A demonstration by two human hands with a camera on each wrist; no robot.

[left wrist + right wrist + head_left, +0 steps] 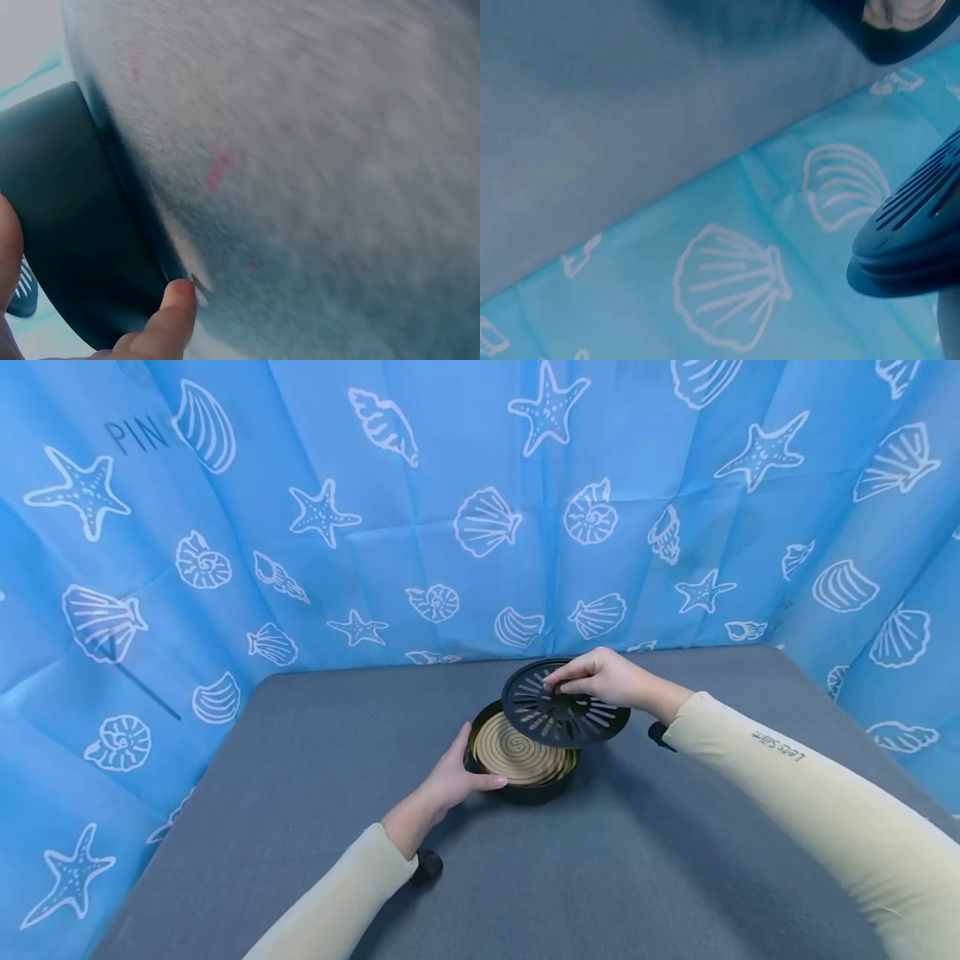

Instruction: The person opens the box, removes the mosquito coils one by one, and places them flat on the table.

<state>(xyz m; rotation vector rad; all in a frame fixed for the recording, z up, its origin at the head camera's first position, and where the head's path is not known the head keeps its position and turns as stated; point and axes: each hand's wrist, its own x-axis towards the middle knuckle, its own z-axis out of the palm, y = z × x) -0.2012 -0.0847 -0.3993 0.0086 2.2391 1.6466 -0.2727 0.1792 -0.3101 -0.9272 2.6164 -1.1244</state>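
A round black mosquito coil holder (534, 795) stands on the table, its top uncovered toward the left. Inside lie tan spiral mosquito coils (512, 750), with a yellowish edge showing along the rim. My left hand (450, 779) grips the holder's left side, thumb at the near rim; in the left wrist view a fingertip (178, 294) reaches the foot of the black wall (64, 195). With my right hand (603, 678) I pinch the knob of the slotted black lid (592, 735). The lid is tilted above the holder's right part, overlapping it in the head view.
A grey cloth-covered table (337, 735) spreads around the holder. Behind and at both sides hangs a blue curtain (427, 543) with white shells and starfish. Black wrist devices (427, 867) sit at both cuffs.
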